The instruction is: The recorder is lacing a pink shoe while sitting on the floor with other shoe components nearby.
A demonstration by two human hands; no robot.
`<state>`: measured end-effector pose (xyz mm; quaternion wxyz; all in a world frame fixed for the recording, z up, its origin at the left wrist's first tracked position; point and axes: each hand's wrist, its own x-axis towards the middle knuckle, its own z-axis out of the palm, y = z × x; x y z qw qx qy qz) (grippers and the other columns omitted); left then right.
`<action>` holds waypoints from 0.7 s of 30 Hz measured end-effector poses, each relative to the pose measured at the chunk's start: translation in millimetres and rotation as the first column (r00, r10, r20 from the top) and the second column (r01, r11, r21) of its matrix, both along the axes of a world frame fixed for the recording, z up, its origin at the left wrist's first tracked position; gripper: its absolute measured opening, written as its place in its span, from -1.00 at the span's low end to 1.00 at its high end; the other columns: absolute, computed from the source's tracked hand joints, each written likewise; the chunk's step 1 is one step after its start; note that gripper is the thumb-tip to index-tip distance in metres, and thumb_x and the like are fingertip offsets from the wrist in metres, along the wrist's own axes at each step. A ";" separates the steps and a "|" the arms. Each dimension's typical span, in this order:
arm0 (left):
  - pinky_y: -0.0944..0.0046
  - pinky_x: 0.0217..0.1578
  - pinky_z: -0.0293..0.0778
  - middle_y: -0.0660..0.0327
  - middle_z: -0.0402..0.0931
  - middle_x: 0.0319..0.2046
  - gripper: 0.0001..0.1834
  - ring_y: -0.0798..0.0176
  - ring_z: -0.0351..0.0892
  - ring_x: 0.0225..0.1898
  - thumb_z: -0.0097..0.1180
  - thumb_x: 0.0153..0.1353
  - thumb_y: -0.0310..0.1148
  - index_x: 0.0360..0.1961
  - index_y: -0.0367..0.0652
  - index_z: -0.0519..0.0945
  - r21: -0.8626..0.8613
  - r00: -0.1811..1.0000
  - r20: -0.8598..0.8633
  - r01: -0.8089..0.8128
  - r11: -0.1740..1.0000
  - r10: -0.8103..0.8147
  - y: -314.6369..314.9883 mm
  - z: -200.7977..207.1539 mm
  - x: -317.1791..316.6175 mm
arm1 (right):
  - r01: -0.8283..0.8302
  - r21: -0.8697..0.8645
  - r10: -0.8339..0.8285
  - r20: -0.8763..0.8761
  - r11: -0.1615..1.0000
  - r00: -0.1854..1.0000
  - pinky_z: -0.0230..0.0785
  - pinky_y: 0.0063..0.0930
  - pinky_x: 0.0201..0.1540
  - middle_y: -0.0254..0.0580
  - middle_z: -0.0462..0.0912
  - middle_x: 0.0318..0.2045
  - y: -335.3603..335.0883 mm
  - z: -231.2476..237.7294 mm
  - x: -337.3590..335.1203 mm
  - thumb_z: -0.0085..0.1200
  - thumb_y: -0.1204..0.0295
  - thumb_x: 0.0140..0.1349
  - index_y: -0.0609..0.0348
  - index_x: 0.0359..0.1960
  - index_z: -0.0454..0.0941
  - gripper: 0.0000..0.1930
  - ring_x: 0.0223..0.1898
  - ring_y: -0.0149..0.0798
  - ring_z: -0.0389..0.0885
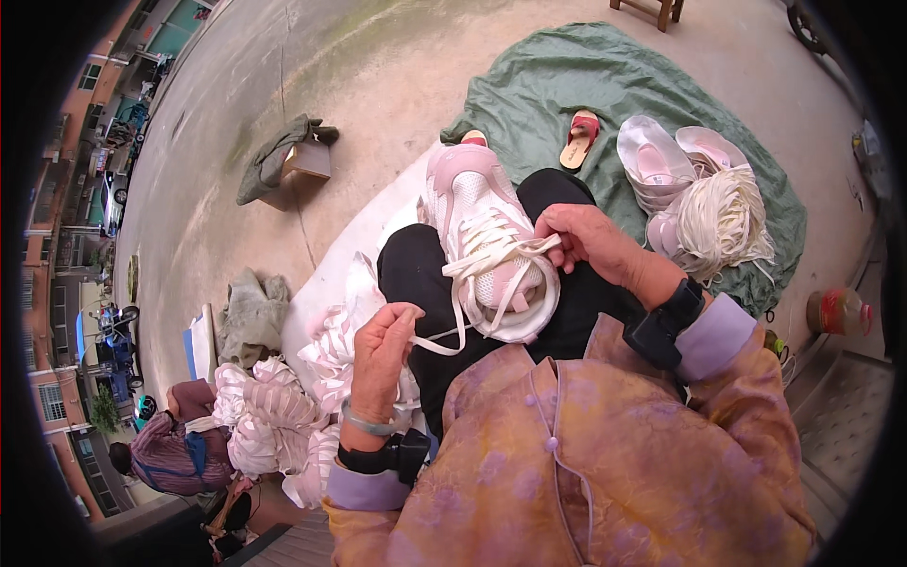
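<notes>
A pink and white sneaker (470, 203) lies across my lap, its toe pointing away and its round collar toward me. White laces criss-cross its tongue, and a flat white shoelace (462, 317) runs loose from the upper eyelets. My left hand (383, 354) is left of the shoe, thumb and fingers pinched on an end of that lace, which stretches back to the shoe. Beside the shoe's right edge, my right hand (590, 248) has its fingertips closed on a lace loop near the top eyelets. The fingers partly hide what the right hand grips.
On the green cloth (557, 71) at right lie a bundle of white laces (723, 222), more pink-white shoes (654, 161) and a red slipper (579, 140). A pile of sneakers (274, 416) is at left, near another person (179, 449). A box (307, 161) stands farther off; a bottle (836, 312) is at right.
</notes>
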<state>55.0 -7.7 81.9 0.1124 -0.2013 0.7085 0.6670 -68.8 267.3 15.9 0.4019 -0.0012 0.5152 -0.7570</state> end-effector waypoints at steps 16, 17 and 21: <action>0.47 -0.47 0.27 0.19 0.51 -0.43 -0.71 0.43 0.37 -0.49 0.11 0.15 -0.49 -0.09 -0.33 0.47 -0.026 0.917 -0.398 0.026 0.999 -0.034 -75.9 74.2 9.2 | 0.060 0.354 0.220 -0.695 0.933 0.684 0.27 -0.53 -0.38 -0.30 0.36 -0.34 -0.4 9.6 33.9 0.06 0.61 -0.05 0.16 -0.43 0.43 -0.87 -0.39 -0.42 0.39; 0.54 -0.48 0.21 0.25 0.51 -0.42 -0.67 0.51 0.32 -0.50 0.09 0.15 -0.50 -0.04 -0.32 0.47 -0.147 0.921 -0.390 -0.053 0.988 -0.008 -79.7 70.8 8.5 | 0.174 0.354 0.235 -0.845 0.919 0.480 0.28 -0.49 -0.37 -0.27 0.38 -0.33 -1.4 5.7 36.4 0.06 0.61 -0.07 0.15 -0.42 0.44 -0.85 -0.37 -0.33 0.42; 0.60 -0.56 0.09 0.29 0.51 -0.41 -0.71 0.60 0.26 -0.54 0.00 0.15 -0.50 -0.08 -0.30 0.50 -0.239 0.923 -0.375 -0.185 0.953 0.085 -105.1 70.9 6.9 | 0.318 0.372 0.362 -0.927 0.872 0.093 0.29 -0.38 -0.25 -0.18 0.42 -0.26 -1.2 -1.4 38.6 0.12 0.59 -0.16 0.10 -0.36 0.49 -0.75 -0.31 -0.16 0.46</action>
